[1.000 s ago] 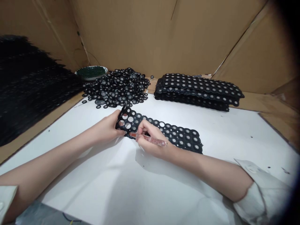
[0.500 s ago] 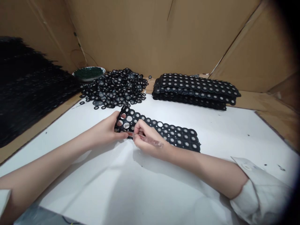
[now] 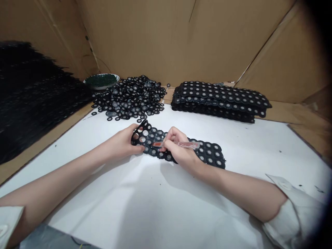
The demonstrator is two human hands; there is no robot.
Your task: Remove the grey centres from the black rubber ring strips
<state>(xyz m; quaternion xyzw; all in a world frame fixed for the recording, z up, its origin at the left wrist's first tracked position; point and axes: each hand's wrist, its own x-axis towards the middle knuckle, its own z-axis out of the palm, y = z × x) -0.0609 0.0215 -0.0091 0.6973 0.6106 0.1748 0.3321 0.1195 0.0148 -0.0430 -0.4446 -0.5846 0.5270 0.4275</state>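
Note:
A black strip of joined rings (image 3: 209, 152) lies on the white tabletop, most of its holes filled with grey discs. My left hand (image 3: 126, 140) grips its left end between thumb and fingers, and that end curls upward. A few holes near the curled end show through without discs. My right hand (image 3: 178, 147) is closed around a slim reddish-brown tool with a clear wrapped handle (image 3: 190, 145), held like a pen. The tool's tip points left, over the strip near my left thumb; I cannot tell whether it touches. My right hand covers the strip's middle.
Behind the strip is a heap of loose black rings with grey centres (image 3: 129, 98). A stack of finished-looking ring strips (image 3: 220, 98) lies at the back right. A bowl of dark green bits (image 3: 101, 81) and a tall black pile (image 3: 33, 93) stand left. Cardboard walls (image 3: 155, 41) enclose the back.
My right hand and the tool have moved right along the strip, away from my left thumb, and the tool lies flatter. My left hand keeps its grip. The view has shifted slightly.

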